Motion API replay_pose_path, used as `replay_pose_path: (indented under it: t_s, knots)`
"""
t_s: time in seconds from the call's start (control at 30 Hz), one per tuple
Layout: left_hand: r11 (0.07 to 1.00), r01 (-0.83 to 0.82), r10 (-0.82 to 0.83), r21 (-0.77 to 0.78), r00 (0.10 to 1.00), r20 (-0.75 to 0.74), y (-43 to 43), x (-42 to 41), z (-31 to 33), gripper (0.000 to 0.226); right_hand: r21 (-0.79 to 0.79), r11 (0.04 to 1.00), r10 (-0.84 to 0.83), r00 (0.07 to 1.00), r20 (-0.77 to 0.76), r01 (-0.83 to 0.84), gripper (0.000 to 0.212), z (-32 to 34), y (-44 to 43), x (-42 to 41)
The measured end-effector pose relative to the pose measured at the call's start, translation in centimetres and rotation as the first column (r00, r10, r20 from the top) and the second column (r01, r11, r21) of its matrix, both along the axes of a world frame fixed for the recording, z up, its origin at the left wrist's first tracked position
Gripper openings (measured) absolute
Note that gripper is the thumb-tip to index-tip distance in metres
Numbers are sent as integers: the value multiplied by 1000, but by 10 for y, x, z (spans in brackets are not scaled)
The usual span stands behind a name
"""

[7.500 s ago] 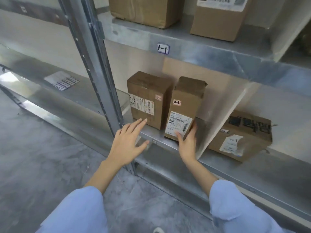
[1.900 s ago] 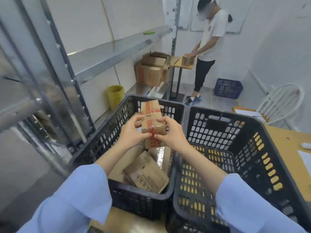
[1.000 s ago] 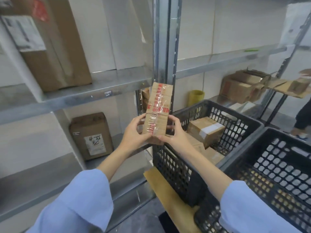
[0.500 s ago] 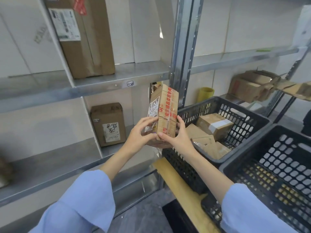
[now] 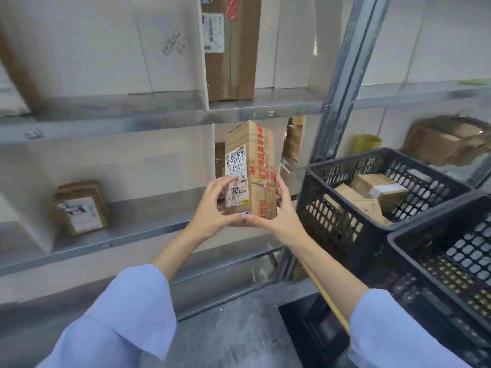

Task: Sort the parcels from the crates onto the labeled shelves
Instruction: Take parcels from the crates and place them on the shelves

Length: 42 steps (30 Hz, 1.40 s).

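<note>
Head camera is showing a person holding a tall cardboard parcel [image 5: 261, 166] upright in the air, in front of the metal shelving and just under the edge of the upper shelf [image 5: 159, 112]. The left hand [image 5: 212, 211] is keeping its grip curled round the parcel's lower left side, thumb lying on the white label [image 5: 236, 176]. The right hand [image 5: 281, 216] is wrapping its grip round the lower right edge, over red-printed tape. Right of the parcel, a black crate [image 5: 345, 166] is holding more boxes [image 5: 380, 189]; a second crate [image 5: 438, 229] is sitting beside it. A labelled box [image 5: 79, 208] is standing on the middle shelf [image 5: 132, 229], well to the left.
</note>
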<state>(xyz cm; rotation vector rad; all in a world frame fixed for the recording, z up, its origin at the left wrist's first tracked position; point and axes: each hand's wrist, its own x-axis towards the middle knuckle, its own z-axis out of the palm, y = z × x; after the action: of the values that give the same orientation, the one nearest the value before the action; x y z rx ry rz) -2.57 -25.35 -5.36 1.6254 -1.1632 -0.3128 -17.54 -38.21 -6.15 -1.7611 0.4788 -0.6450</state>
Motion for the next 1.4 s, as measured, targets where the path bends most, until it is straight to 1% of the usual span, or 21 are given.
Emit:
replay_pose_path:
  t_s: [0.07, 0.13, 0.3, 0.43, 0.53, 0.63, 0.67, 0.73, 0.83, 0.9, 1.0, 1.1, 1.2, 1.3, 1.4]
  knots:
    - [996, -85, 85, 6, 996, -3, 32, 4, -3, 100, 0, 999, 51, 999, 1, -51, 112, 0, 25, 7]
    - [988, -153, 153, 9, 987, -44, 64, 8, -7, 105, -8, 996, 87, 996, 20, -87, 101, 0, 52, 15]
    - [939, -343, 344, -23, 939, 11, 141, 17, -7, 107, -8, 973, 230, 973, 27, -230, 75, 1, 113, 40]
    - [882, -461, 463, -94, 887, -8, 193, 26, -1, 103, -98, 946, 311, 950, -5, -310, 62, 10, 149, 63]
    - [813, -569, 571, -125, 821, -20, 226, 32, 1, 104, -152, 919, 359, 931, -60, -364, 61, 13, 169, 80]
    - [746, -648, 653, -156, 757, -17, 254, 34, 3, 102, -163, 871, 452, 886, -106, -464, 71, 16, 188, 96]
    - [724, -671, 677, -160, 735, -19, 263, 34, 4, 101, -159, 859, 475, 874, -106, -486, 74, 17, 194, 101]
    - [690, -704, 712, -166, 702, -16, 277, 32, 7, 99, -151, 851, 502, 863, -55, -504, 76, 19, 207, 111]
    - [646, -741, 752, -184, 659, -12, 298, 30, 10, 91, -87, 854, 517, 856, 15, -514, 69, 17, 221, 123]
    - [603, -776, 786, -186, 618, -31, 314, 30, 13, 91, -31, 855, 518, 854, 40, -517, 64, 16, 227, 127]
    - [538, -819, 833, -201, 553, -22, 339, 34, 16, 98, -28, 841, 541, 840, 46, -540, 54, 15, 231, 134]
    - [470, -858, 871, -207, 489, -47, 365, 36, 20, 96, -42, 819, 574, 818, 39, -573, 46, 16, 235, 141]
    - [427, -881, 895, -204, 444, -48, 387, 34, 24, 102, -55, 781, 625, 779, 50, -622, 40, 17, 240, 147]
    - [374, -913, 922, -165, 385, -37, 400, 29, 29, 97, -98, 753, 657, 750, 78, -650, 38, 16, 246, 152]
    - [348, -926, 936, -147, 352, 0, 409, 21, 29, 93, -62, 774, 632, 760, 156, -630, 39, 15, 252, 159]
